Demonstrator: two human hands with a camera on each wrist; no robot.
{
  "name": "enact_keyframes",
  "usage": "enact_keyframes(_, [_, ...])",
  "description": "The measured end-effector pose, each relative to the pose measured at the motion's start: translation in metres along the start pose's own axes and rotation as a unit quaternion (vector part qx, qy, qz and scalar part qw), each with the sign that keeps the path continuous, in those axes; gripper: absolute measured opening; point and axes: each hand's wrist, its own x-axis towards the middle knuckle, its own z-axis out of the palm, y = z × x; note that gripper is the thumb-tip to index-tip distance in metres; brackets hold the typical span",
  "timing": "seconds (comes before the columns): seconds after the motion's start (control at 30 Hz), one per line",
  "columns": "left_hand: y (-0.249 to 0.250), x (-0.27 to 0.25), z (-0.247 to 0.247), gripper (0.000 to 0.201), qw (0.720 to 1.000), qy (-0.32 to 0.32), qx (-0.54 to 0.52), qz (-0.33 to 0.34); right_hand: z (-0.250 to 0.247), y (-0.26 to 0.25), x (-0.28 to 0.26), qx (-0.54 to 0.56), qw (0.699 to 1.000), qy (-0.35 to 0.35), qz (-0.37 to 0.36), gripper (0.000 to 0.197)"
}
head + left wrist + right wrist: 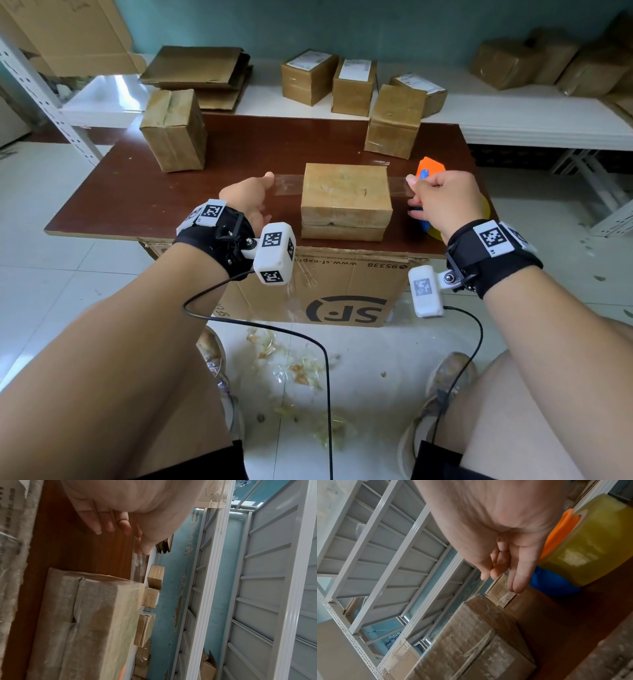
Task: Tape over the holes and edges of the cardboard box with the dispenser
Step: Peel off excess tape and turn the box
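I see cardboard box (346, 200) at frame centre on table (239, 150) | clear tape strip (289, 183) spans its top | left hand (248, 200) pinches free end | right hand (445, 202) pinches tape by dispenser (430, 168) | 1 strip stretched, not pressed; sides, edges left.

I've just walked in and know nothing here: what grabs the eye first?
A strip of clear tape stretched across the top of the cardboard box on the brown table. The left hand pinches one end; the right hand pulls the orange-and-blue dispenser at the other.
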Motion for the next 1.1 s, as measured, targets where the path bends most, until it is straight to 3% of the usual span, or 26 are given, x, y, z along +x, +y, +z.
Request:
enact_keyframes(0.23, [-0.003,-0.003,0.0,0.045,1.0,0.001,0.016,0.005,0.004,-0.006,-0.007,0.008,0.999,-0.037,0.024,0.027])
enact_keyframes(0.4, [-0.006,-0.005,0.002,0.025,1.0,-0.011,0.017,0.003,0.005,-0.007,-0.013,-0.09,0.995,-0.028,-0.029,0.029])
enact_keyframes(0.57, [-0.012,-0.009,0.005,0.01,0.999,-0.01,0.028,0.019,0.01,-0.003,-0.016,-0.096,0.994,-0.035,-0.028,0.029])
enact_keyframes(0.87, [-0.02,-0.021,0.014,0.017,0.996,-0.036,0.079,0.02,0.025,0.004,-0.018,-0.144,0.989,-0.041,-0.021,0.028])
enact_keyframes(0.97, [-0.029,-0.018,0.018,0.016,0.987,-0.051,0.134,0.075,0.029,0.011,-0.011,-0.184,0.982,-0.038,-0.035,0.031])
enact_keyframes(1.03, [-0.038,-0.014,0.019,0.031,0.977,-0.042,0.16,0.132,0.032,0.012,-0.011,-0.191,0.98,-0.052,-0.027,0.035])
enact_keyframes(1.1, [-0.04,-0.012,0.018,0.029,0.97,-0.031,0.186,0.155,0.034,0.01,-0.013,-0.203,0.977,-0.055,-0.025,0.039])
